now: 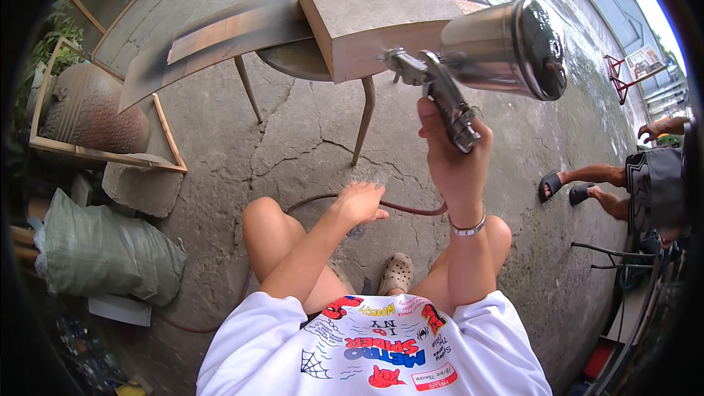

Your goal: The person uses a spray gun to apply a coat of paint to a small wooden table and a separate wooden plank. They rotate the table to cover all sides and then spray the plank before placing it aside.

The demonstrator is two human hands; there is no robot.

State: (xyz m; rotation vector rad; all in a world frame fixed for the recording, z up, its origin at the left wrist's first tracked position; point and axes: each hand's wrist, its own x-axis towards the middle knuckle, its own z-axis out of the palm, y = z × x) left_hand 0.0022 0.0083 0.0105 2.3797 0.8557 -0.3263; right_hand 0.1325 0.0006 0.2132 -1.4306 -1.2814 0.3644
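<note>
My right hand (pixel 456 165) is wrapped round the handle of a metal spray gun (pixel 449 92), holding it up with a large shiny cup (pixel 488 48) on its side. The nozzle end points left, close to the front right of a pale, grey-topped box-shaped board piece (pixel 389 0). Lower down, my left hand (pixel 359 202) is closed about a dark red air hose (pixel 414 210), which comes out between thumb and forefinger and runs behind my right wrist. Its fingertips are partly hidden and slightly blurred.
The box rests on a round stool (pixel 293 62) with a paint-stained board (pixel 227 33). At left stand a wooden frame (pixel 110 148), a large pot (pixel 95 110) and a stuffed green sack (pixel 110 249). Another person's legs (pixel 598 174) are at right, on cracked concrete (pixel 293 154).
</note>
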